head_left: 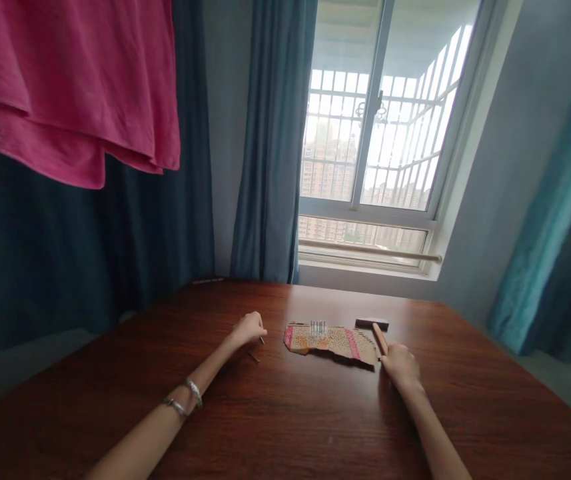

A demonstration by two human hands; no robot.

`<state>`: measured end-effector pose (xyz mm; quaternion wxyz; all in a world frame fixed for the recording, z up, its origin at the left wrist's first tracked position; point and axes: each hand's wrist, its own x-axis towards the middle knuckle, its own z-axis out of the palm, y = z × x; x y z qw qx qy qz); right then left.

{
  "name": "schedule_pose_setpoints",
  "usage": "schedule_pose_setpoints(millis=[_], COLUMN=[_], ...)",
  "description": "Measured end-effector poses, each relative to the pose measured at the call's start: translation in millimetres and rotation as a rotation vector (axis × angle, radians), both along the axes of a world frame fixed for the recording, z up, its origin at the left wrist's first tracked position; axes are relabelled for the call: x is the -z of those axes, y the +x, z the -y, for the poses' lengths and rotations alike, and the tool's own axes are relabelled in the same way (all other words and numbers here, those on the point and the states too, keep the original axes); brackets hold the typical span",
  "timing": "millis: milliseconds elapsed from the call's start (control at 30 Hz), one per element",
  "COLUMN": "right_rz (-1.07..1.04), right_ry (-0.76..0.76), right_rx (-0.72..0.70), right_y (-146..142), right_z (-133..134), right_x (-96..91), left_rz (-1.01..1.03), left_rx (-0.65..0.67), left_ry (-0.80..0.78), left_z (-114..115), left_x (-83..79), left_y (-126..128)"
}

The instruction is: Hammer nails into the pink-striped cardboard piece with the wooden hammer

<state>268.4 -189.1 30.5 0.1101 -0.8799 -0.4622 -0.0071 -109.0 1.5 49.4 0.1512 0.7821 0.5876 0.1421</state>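
Observation:
My left hand point(250, 328) is closed in a pinch above the table, left of the cardboard. A thin nail point(262, 341) sticks down from its fingertips. Just below, a second thin dark line, perhaps another nail or a reflection, shows on the wood. My right hand point(401, 367) is wrapped round the wooden handle of a hammer point(380, 339), whose dark head point(372, 325) points away from me, at or near the tabletop. Between my hands lies a torn piece of patterned cardboard point(338, 341). Several nails point(318, 327) stand upright in a row at its far edge.
The brown wooden table point(285, 427) reaches to the wall under a barred window point(365, 133). Blue curtains point(272, 147) hang behind it and at the right. A pink cloth point(75, 87) hangs at the upper left.

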Motion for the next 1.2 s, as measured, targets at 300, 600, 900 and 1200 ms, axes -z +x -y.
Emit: schedule_pose_setpoints(millis=[300, 600, 900, 1200], right_rz=[-0.036, 0.005, 0.190, -0.575], right_ry=[-0.015, 0.012, 0.239, 0.688], right_rx=[0.011, 0.057, 0.008, -0.416], right_y=[0, -4, -19, -75], right_z=[1, 3, 10, -9], right_x=[-4.5, -7.1, -21.8, -14.3], left_rz=[-0.071, 0.039, 0.160, 0.670], left_rx=[-0.081, -0.109, 0.065, 0.423], left_ry=[0.000, 0.007, 0.035, -0.153], left_z=[7, 16, 15, 54], left_x=[3.2, -1.1, 1.3, -6.0], left_y=[-5, 4, 24, 77])
